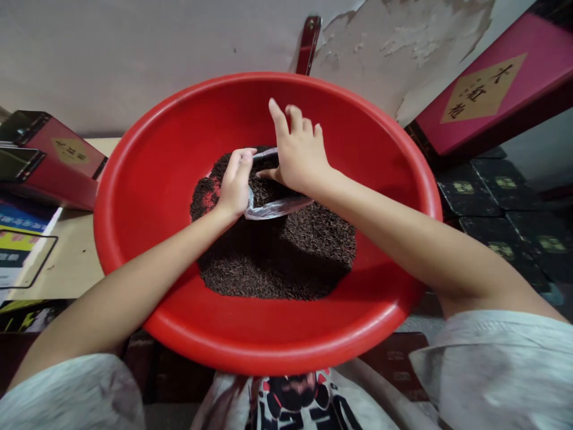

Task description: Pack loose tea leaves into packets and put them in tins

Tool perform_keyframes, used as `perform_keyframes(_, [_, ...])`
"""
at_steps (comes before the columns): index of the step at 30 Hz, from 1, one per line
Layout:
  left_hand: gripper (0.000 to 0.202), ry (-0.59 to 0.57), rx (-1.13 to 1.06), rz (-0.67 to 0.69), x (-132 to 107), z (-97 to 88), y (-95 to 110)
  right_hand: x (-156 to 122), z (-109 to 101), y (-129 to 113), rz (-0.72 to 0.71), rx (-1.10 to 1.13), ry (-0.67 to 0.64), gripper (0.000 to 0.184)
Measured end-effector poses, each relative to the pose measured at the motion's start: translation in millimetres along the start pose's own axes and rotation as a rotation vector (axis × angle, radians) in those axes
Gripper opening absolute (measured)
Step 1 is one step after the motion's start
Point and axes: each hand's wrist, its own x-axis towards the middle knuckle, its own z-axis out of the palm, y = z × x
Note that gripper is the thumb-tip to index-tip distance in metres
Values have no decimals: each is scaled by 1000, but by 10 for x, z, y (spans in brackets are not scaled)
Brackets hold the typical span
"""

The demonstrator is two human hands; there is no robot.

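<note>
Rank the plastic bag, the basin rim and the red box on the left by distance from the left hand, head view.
1. Plastic bag, held in the left hand.
2. Basin rim, to its left.
3. Red box, beyond the rim, far left.

I count one basin (134,149), with one heap (277,263) of dark leaves and one clear bag (273,208) in it. Two hands are over it: one left hand (235,182) and one right hand (299,158). There are two red boxes: a left box (49,161) and a right box (492,89). Of the dark boxes (465,188) at right I make out perhaps five; that corner is dim.
</note>
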Motion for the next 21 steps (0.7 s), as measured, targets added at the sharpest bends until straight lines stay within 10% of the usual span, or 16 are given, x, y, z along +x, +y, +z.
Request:
perform_keyframes(9, [21,49,25,-46,13,-39,1,-185,-378,100,-214,-31,-10,21])
perform_keyframes(15, [31,69,-11,-13,-8,-23,-18,-298,-225,-60,-236,-81,-269,26])
perform_keyframes(21, [33,88,25,-26,39,-62,-70,-180,-695,82,-100,38,-302,20])
